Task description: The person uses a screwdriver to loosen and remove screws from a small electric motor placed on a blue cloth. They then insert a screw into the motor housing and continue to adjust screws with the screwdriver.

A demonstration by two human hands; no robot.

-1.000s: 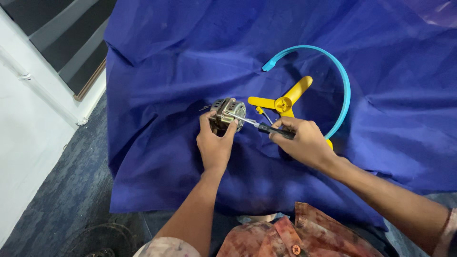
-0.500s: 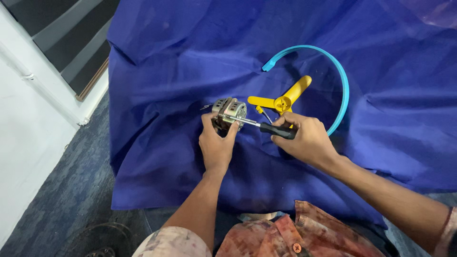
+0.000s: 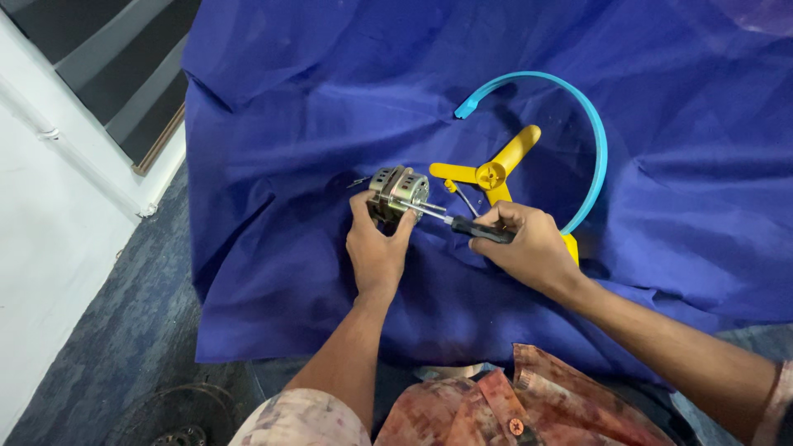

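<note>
- Left hand (image 3: 376, 248) is wrapped around a small metal motor (image 3: 396, 192), gripping it from below and steadying it on the blue cloth (image 3: 289, 124).
- Right hand (image 3: 529, 248) is clenched on a black-handled screwdriver (image 3: 462, 225); its metal tip reaches the motor's front face.
- A yellow fan blade (image 3: 494, 172) lies just behind the right hand, inside a curved blue plastic ring (image 3: 578, 124).
- Motor sits mid-cloth, left of the blade.
- A grey carpet (image 3: 99, 347) shows at lower left.
</note>
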